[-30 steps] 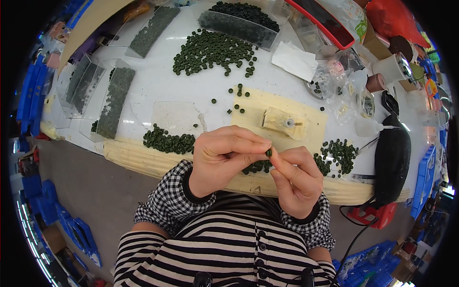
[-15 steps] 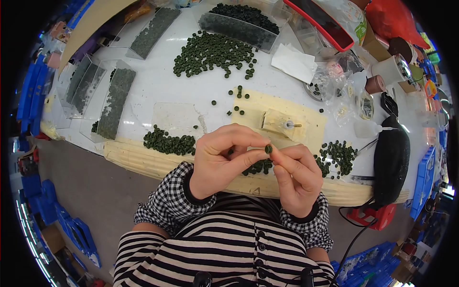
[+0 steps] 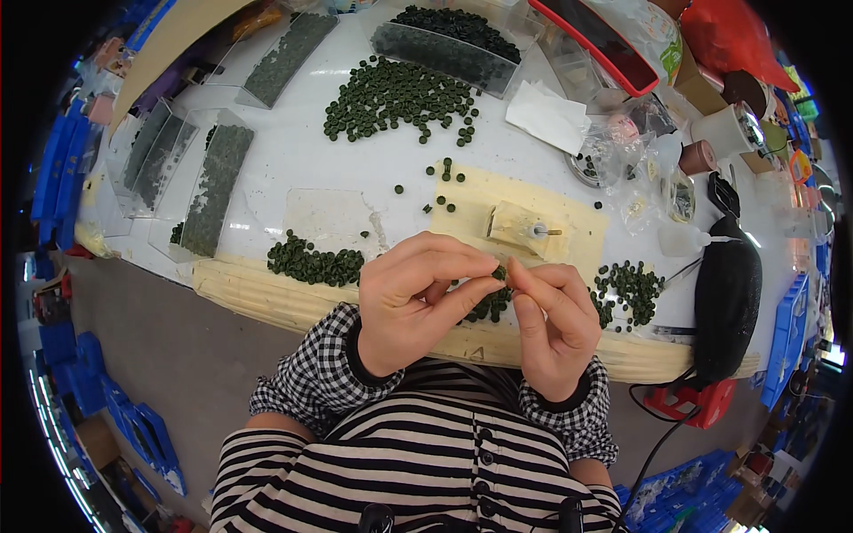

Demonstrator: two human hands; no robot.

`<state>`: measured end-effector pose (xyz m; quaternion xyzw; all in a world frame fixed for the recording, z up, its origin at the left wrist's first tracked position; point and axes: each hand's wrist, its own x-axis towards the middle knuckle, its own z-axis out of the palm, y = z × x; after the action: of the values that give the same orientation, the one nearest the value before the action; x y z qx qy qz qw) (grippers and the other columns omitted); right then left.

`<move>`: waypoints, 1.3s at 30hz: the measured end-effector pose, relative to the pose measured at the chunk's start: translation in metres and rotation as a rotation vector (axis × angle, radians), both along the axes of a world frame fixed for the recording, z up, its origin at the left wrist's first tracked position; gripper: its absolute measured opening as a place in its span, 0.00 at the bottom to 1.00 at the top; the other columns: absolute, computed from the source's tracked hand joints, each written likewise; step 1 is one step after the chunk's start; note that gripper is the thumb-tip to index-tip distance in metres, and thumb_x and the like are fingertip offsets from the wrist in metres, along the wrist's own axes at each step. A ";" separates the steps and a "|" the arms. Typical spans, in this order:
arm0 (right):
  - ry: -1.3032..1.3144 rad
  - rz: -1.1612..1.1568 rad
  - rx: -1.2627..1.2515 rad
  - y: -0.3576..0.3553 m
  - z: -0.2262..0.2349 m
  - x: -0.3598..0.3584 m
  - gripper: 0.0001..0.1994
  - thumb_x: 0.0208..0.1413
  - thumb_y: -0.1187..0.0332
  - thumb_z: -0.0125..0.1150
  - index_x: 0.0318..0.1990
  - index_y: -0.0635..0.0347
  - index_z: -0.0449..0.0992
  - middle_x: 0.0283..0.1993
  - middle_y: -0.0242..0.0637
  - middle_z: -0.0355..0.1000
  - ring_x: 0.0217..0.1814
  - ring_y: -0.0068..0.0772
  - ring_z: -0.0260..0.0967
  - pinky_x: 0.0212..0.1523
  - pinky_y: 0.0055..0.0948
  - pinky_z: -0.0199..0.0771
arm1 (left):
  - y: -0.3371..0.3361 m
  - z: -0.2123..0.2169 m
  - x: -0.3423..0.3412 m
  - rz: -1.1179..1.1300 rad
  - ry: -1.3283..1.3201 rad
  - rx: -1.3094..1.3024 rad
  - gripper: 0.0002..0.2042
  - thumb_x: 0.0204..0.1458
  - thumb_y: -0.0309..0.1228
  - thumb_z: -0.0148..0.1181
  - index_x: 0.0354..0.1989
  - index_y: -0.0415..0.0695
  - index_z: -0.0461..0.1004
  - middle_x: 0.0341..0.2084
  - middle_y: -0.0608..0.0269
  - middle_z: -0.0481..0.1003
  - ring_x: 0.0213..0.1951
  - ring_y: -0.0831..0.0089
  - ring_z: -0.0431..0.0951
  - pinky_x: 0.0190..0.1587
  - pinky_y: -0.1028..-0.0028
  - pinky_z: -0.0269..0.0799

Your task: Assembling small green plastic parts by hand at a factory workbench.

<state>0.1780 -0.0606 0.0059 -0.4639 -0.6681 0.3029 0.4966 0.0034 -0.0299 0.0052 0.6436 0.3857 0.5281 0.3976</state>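
Observation:
Pinched between thumb and index finger of my left hand (image 3: 409, 306) is a small dark green round piece (image 3: 499, 274), mostly covered by the fingertips. My right hand (image 3: 558, 329) is closed beside it, its index fingertip against the piece's right side. Whatever else the right fingers hold is hidden. Just behind both hands, a small pale block with a metal pin (image 3: 538, 231) stands on a yellowish sheet (image 3: 582, 218). Like pieces lie in a pile (image 3: 311, 262) left of my hands, a pile (image 3: 633, 289) to the right, and partly under my hands.
A larger heap of green pieces (image 3: 395, 102) lies farther back, before a clear bin (image 3: 444, 53). More clear bins (image 3: 218, 186) stand at the left. Folded white paper (image 3: 545, 117), plastic bags (image 3: 622, 169) and a black tool-like object (image 3: 729, 302) are on the right.
My right index fingertip has shifted slightly up and over the small green piece, so less of it shows. Both hands otherwise stay nearly in place.

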 end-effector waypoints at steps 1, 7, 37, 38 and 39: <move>-0.002 -0.012 -0.003 0.000 0.000 0.000 0.16 0.52 0.82 0.61 0.50 0.65 0.78 0.37 0.40 0.72 0.34 0.28 0.70 0.33 0.21 0.70 | 0.000 0.000 0.000 0.010 0.001 -0.002 0.10 0.43 0.17 0.68 0.36 0.40 0.80 0.32 0.62 0.78 0.17 0.89 0.62 0.19 0.86 0.57; 0.003 0.033 0.033 0.002 0.001 0.000 0.16 0.52 0.82 0.60 0.50 0.64 0.78 0.37 0.39 0.72 0.34 0.28 0.70 0.33 0.21 0.70 | 0.000 -0.008 -0.001 -0.063 -0.048 -0.075 0.11 0.44 0.14 0.66 0.36 0.40 0.78 0.33 0.62 0.77 0.19 0.90 0.61 0.22 0.87 0.57; -0.098 -0.103 0.133 -0.003 0.004 0.010 0.17 0.48 0.81 0.63 0.48 0.66 0.79 0.35 0.39 0.72 0.33 0.30 0.69 0.34 0.23 0.70 | 0.000 -0.003 -0.010 -0.026 0.096 0.169 0.12 0.41 0.16 0.67 0.35 0.40 0.78 0.33 0.63 0.75 0.18 0.88 0.61 0.18 0.85 0.56; -0.102 -0.104 0.130 -0.004 0.004 0.011 0.17 0.48 0.81 0.63 0.48 0.66 0.79 0.35 0.39 0.72 0.33 0.30 0.69 0.34 0.23 0.69 | -0.001 -0.003 -0.009 -0.038 0.089 0.178 0.12 0.41 0.16 0.67 0.36 0.40 0.78 0.33 0.63 0.75 0.18 0.88 0.61 0.18 0.85 0.56; -0.107 -0.105 0.128 -0.005 0.004 0.011 0.17 0.48 0.82 0.63 0.48 0.66 0.79 0.35 0.39 0.72 0.33 0.30 0.69 0.35 0.23 0.69 | -0.002 -0.003 -0.009 -0.050 0.083 0.187 0.12 0.41 0.16 0.67 0.36 0.40 0.78 0.33 0.63 0.75 0.18 0.88 0.61 0.18 0.85 0.57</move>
<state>0.1895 -0.0653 0.0100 -0.4811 -0.6864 0.2080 0.5040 -0.0054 -0.0316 0.0023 0.7086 0.3348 0.5245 0.3327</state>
